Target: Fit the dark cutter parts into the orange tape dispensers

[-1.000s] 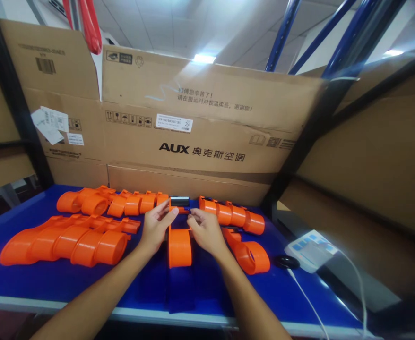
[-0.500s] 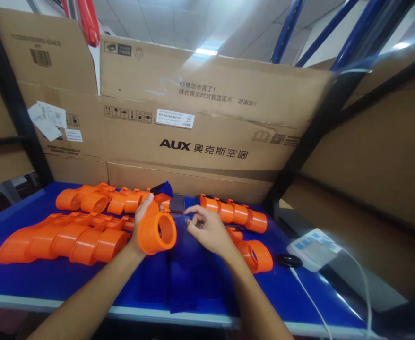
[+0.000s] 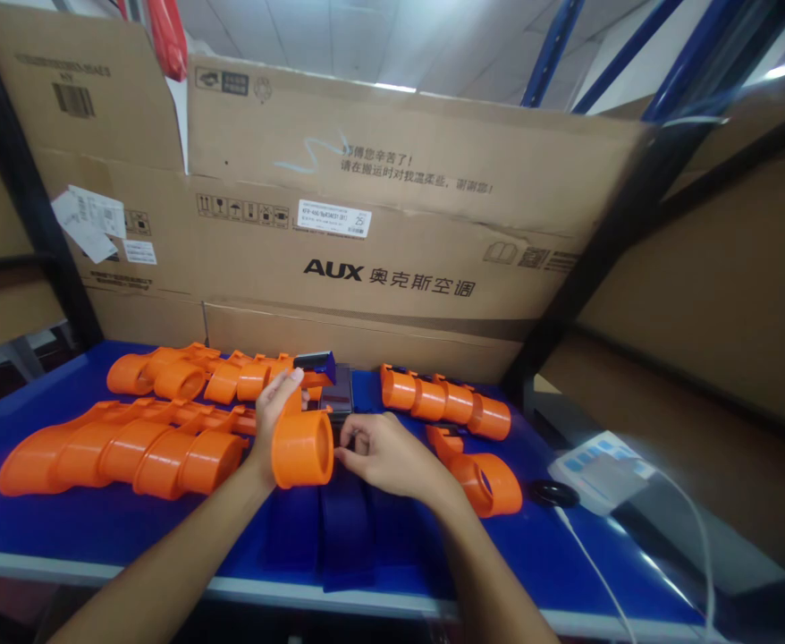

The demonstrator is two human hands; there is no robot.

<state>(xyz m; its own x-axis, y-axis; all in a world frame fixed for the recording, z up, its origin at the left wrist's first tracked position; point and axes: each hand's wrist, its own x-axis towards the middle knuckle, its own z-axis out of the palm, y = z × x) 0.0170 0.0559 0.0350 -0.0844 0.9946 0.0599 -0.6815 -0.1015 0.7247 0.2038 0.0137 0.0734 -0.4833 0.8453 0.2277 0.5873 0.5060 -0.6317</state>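
An orange ring-shaped part (image 3: pixel 302 449) is held in my left hand (image 3: pixel 275 407), its round opening facing right. At its top sits a dark blue piece (image 3: pixel 316 365), close to my left thumb. My right hand (image 3: pixel 379 450) is just right of the ring, thumb and index finger curled towards each other near its rim; whether anything small is between them is hidden. Below both hands, dark blue strips (image 3: pixel 347 537) lie on the blue table (image 3: pixel 184 541). Behind my right hand is a small dark box (image 3: pixel 337 391).
Rows of orange parts (image 3: pixel 157 456) lie on the left, with more orange parts (image 3: pixel 444 401) at the back right. A black oval object (image 3: pixel 553 494) with a cable and a white-and-blue box (image 3: pixel 600 470) are on the right. Cardboard (image 3: pixel 366 322) stands behind.
The orange part in my left hand has turned, and its blue piece now lies more level. My right hand has moved down and left, closer to the ring, with its fingers more curled.
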